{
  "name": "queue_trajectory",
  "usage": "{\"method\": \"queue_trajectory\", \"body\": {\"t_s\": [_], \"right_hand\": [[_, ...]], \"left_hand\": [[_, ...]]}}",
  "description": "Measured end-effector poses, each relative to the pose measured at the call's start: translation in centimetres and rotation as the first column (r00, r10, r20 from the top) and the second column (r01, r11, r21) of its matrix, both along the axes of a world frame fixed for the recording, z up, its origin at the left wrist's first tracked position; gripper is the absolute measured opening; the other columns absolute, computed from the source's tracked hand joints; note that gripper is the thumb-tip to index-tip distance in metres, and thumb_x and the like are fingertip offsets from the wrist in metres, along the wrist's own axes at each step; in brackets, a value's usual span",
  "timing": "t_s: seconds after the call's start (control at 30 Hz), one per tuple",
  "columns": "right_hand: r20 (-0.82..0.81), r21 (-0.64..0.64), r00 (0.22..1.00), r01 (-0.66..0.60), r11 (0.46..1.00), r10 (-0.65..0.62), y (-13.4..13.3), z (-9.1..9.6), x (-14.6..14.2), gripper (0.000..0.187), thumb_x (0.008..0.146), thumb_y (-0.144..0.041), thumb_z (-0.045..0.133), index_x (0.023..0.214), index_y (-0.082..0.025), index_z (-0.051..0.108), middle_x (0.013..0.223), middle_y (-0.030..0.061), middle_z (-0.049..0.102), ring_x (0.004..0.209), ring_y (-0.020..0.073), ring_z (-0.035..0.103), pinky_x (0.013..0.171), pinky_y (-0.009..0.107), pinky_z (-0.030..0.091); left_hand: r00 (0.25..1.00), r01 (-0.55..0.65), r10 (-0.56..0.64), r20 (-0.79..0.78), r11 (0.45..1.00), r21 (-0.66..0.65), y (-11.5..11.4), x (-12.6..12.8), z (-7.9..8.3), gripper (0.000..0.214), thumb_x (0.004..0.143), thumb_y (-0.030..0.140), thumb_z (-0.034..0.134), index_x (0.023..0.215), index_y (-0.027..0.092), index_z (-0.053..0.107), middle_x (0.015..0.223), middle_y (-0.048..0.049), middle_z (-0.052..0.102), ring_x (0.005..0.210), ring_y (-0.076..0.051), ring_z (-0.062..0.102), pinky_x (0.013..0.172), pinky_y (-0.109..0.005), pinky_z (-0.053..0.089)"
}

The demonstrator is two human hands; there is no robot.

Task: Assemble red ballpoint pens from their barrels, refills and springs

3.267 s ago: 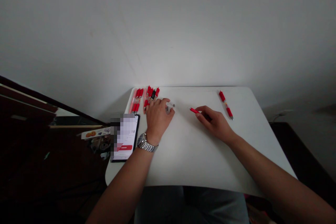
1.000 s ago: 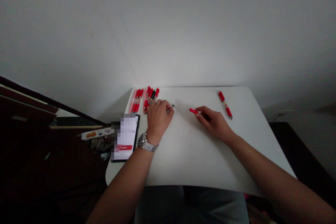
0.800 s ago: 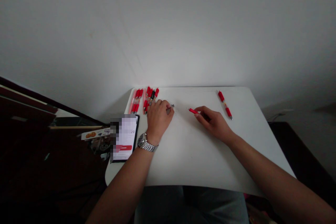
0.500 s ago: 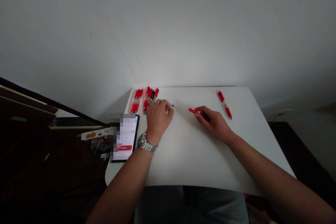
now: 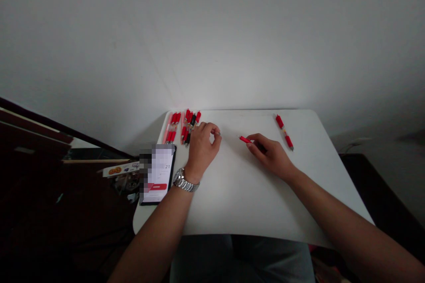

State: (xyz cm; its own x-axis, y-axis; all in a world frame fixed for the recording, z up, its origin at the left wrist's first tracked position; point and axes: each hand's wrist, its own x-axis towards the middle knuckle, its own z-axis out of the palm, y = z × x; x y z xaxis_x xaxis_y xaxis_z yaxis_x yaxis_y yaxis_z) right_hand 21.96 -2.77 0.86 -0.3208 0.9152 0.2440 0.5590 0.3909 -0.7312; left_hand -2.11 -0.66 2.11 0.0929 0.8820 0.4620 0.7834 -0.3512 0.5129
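The right hand (image 5: 268,154) keeps thumb and fingers pinched on a red pen piece (image 5: 245,139), which points left above the counter (image 5: 232,203); a light, steady grip probably gives best control. The left hand (image 5: 203,147) curls at a small grey piece (image 5: 218,133), whether pinched being unclear. Clustered pens (image 5: 184,131) lie far left, a lone pen (image 5: 284,132) far right.

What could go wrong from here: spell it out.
The black-edged rectangular phone lies at the left edge of the white table; the left forearm beside it might nudge it off.
The tiny grey piece at the fingertips of the left hand could roll away.
The silver-tipped red pen in the right hand points leftward and might mark the table.
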Motion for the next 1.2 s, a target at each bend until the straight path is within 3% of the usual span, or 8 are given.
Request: {"method": "queue_trajectory", "body": {"t_s": [0.2,0.37,0.6,0.77,1.2], "right_hand": [[-0.009,0.008,1.000,-0.002,1.000,0.002,-0.1,0.2,-0.1,0.033,0.103,-0.047,0.049,0.114,-0.019,0.063,0.066,-0.0036,0.051,0.056,0.0118,0.044,0.057,0.026,0.037],[-0.008,0.016,1.000,-0.016,1.000,0.016,-0.2,0.5,-0.2,0.033,0.103,-0.046,0.049,0.114,-0.018,0.063,0.067,-0.0028,0.053,0.057,0.0123,0.045,0.058,0.026,0.038],[-0.012,0.012,0.998,-0.058,0.998,0.058,-0.2,0.4,-0.2,0.030,0.102,-0.043,0.049,0.116,-0.020,0.062,0.066,-0.0033,0.053,0.057,0.0125,0.045,0.058,0.026,0.039],[-0.003,0.011,0.996,-0.090,0.996,0.090,-0.2,0.3,-0.2,0.025,0.101,-0.036,0.051,0.117,-0.020,0.061,0.067,-0.0039,0.053,0.056,0.0119,0.045,0.058,0.026,0.038],[-0.011,0.016,0.996,-0.090,0.996,0.090,-0.4,0.8,-0.3,0.024,0.100,-0.032,0.052,0.118,-0.019,0.061,0.072,-0.0018,0.058,0.060,0.0126,0.049,0.060,0.026,0.040]], "left_hand": [[0.954,0.180,-0.188,0.235,0.982,0.056,-0.3,0.4,0.2,0.014,0.094,0.014,0.053,0.104,0.021,0.060,0.094,-0.0032,0.063,0.085,-0.016,0.059,0.081,-0.031,0.050],[0.870,0.343,-0.323,0.373,0.939,0.016,-0.8,0.9,0.1,0.016,0.098,0.022,0.055,0.112,0.020,0.062,0.100,-0.0050,0.064,0.088,-0.016,0.060,0.082,-0.030,0.052],[0.743,0.504,-0.379,0.552,0.860,-0.087,-1.1,1.8,-0.3,0.017,0.098,0.031,0.060,0.112,0.020,0.061,0.101,-0.0066,0.067,0.091,-0.017,0.064,0.089,-0.033,0.055],[0.706,0.540,-0.374,0.601,0.833,-0.117,-1.1,2.0,-0.8,0.018,0.097,0.033,0.064,0.111,0.021,0.062,0.105,-0.0065,0.067,0.095,-0.016,0.065,0.092,-0.032,0.055],[0.701,0.550,-0.365,0.613,0.824,-0.138,-0.9,2.1,-1.2,0.016,0.096,0.030,0.065,0.109,0.021,0.062,0.105,-0.0057,0.067,0.094,-0.015,0.064,0.089,-0.030,0.054]]}}
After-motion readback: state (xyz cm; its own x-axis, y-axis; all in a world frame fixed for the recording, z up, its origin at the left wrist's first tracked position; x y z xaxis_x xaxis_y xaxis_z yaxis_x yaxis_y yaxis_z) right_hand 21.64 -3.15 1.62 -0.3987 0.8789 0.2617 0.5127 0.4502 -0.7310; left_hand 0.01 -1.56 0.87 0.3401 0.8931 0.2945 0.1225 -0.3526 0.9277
